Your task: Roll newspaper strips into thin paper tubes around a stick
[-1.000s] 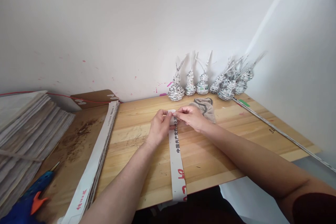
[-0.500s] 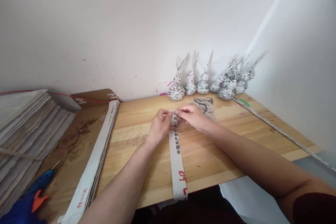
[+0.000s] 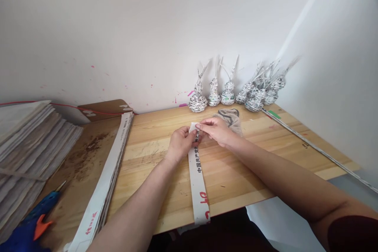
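A long white paper strip point(image 3: 198, 183) with black printed characters and red marks lies lengthwise on the wooden table, its near end hanging over the front edge. My left hand point(image 3: 182, 141) is closed on the strip near its far end, thumb on top of the printing. My right hand point(image 3: 215, 130) pinches the right edge of the far end between thumb and fingers. Some of the fingers of both hands are hidden behind the paper. Just beyond my right hand lies a crumpled beige cloth point(image 3: 233, 120) with a dark pattern.
Several woven paper gourd shapes point(image 3: 198, 102) stand along the wall. Thin paper rods point(image 3: 313, 145) lie at right. On the left are a stack of paper strips point(image 3: 113, 161), a tied paper pile point(image 3: 32, 153), and a blue glue gun point(image 3: 38, 212) with an orange trigger. The wooden table point(image 3: 147, 145) has scratches.
My left thumb has slid slightly down the strip, baring more of its far end. My right hand keeps its pinch. The view has shifted very slightly.
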`<state>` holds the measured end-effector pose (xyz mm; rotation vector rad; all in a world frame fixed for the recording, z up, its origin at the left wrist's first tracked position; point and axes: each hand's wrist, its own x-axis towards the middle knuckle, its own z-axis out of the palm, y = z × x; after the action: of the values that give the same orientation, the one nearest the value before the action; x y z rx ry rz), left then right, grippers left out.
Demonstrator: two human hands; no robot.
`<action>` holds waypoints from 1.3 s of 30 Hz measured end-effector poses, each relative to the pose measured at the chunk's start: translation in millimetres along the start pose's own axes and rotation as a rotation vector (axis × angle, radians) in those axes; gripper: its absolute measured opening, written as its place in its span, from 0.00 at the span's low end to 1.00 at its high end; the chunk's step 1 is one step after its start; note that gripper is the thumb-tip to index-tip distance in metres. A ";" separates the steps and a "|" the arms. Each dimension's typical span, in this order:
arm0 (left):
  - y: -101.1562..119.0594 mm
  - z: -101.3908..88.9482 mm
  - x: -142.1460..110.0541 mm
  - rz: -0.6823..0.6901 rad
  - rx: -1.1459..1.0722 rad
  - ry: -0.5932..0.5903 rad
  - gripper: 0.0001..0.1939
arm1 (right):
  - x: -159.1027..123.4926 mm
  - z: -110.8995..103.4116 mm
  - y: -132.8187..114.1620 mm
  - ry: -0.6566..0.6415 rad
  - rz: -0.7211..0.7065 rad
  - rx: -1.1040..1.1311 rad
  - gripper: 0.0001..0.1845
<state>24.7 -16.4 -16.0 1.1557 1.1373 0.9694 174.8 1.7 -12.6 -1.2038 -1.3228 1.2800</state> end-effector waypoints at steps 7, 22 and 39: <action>-4.4 1.2 0.1 0.078 0.105 0.030 0.10 | -4.6 6.6 -4.3 0.035 0.036 0.067 0.22; 1.1 -0.4 -0.2 0.030 0.079 0.029 0.10 | 0.6 -1.7 -1.1 -0.019 -0.007 0.008 0.19; -7.5 -2.0 0.9 0.086 0.132 -0.010 0.11 | -2.4 2.1 -2.6 0.044 -0.027 -0.002 0.20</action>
<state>22.9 -16.4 -23.6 1.3238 1.1651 0.9639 172.9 -0.9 -10.0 -1.2053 -1.3045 1.2266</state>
